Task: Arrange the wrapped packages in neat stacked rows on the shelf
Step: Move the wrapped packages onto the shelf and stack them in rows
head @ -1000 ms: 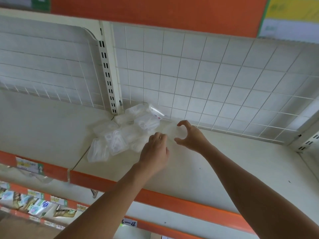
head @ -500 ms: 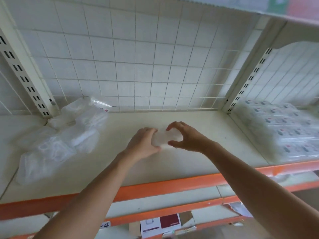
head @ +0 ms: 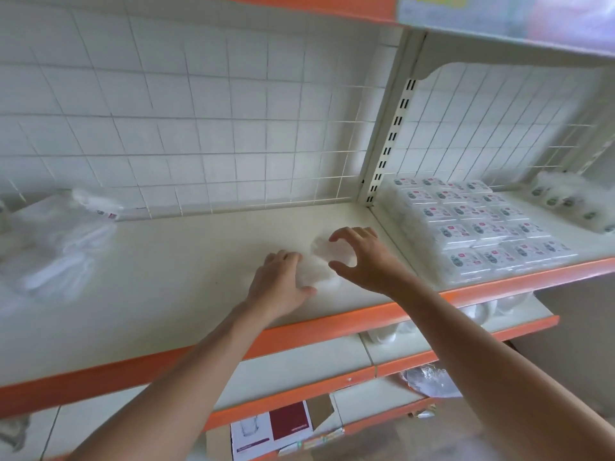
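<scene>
1. while both arms reach in over the orange lip, one clear wrapped package [head: 317, 261] lies flat on the shelf [head: 166, 261], toward the right end of the middle bay, caught between the two hands.
2. left hand [head: 283, 281] grips the package's left end, fingers curled over the top and thumb tucked along the front edge.
3. right hand [head: 362, 257] arches like a claw over the right end, fingertips on the far edge, thumb on the near edge, pinching it.
4. over on the left, a loose pile [head: 56, 247] of clear packages lies heaped by the wire grid [head: 199, 128], too blurred to count.
5. past the upright post [head: 386, 144], the next bay carries stacked rows [head: 482, 234] of labelled packages, flat and tidy, near the right hand.
</scene>
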Action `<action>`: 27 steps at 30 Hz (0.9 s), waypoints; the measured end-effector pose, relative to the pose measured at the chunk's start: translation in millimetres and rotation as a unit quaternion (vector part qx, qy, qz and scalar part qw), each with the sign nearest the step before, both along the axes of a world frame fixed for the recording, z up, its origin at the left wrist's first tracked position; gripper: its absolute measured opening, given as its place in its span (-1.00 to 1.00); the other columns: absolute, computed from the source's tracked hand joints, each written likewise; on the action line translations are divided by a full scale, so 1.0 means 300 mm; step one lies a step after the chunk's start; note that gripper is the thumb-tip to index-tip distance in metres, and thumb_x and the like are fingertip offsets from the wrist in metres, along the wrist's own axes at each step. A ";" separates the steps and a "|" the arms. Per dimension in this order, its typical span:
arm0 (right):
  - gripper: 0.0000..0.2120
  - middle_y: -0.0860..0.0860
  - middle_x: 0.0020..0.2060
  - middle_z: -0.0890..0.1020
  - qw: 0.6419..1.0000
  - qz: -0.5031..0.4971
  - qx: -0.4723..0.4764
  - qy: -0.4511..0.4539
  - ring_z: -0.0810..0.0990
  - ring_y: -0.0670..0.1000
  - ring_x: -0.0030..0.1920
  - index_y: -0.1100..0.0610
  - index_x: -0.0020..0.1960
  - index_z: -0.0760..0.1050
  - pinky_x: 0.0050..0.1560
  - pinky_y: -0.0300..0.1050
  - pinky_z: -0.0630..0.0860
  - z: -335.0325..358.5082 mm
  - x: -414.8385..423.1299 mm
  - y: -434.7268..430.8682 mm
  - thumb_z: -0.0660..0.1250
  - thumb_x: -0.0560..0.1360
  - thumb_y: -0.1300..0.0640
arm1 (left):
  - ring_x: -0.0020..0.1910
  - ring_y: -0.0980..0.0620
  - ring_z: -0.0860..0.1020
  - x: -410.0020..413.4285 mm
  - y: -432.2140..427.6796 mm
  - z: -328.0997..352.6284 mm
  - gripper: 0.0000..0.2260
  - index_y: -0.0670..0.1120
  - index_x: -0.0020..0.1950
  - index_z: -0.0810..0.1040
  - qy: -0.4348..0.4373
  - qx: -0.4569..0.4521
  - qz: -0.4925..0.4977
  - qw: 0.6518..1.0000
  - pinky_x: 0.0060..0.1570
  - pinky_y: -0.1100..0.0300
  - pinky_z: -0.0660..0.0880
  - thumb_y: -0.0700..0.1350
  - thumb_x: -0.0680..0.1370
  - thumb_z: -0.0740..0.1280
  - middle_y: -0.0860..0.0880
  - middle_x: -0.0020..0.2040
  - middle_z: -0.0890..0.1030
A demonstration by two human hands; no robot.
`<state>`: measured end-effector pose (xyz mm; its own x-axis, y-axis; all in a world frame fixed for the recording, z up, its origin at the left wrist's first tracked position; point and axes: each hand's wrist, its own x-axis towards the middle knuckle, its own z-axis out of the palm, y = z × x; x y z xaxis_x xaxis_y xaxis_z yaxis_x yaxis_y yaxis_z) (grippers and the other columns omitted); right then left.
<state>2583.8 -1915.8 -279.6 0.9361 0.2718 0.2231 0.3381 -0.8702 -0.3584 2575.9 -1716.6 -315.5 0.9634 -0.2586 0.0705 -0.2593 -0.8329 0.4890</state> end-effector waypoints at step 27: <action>-0.42 -0.07 0.13 0.48 0.979 0.121 0.148 -0.070 0.50 -0.04 0.15 0.07 0.29 0.43 0.19 -0.29 0.41 0.079 -0.099 -0.764 0.56 0.33 0.16 | 0.01 0.11 0.51 -0.141 -0.772 0.132 -0.72 -0.18 0.28 0.51 -0.120 -0.173 0.031 0.977 0.04 0.26 0.44 -0.19 0.58 0.26 -0.08 0.17 0.52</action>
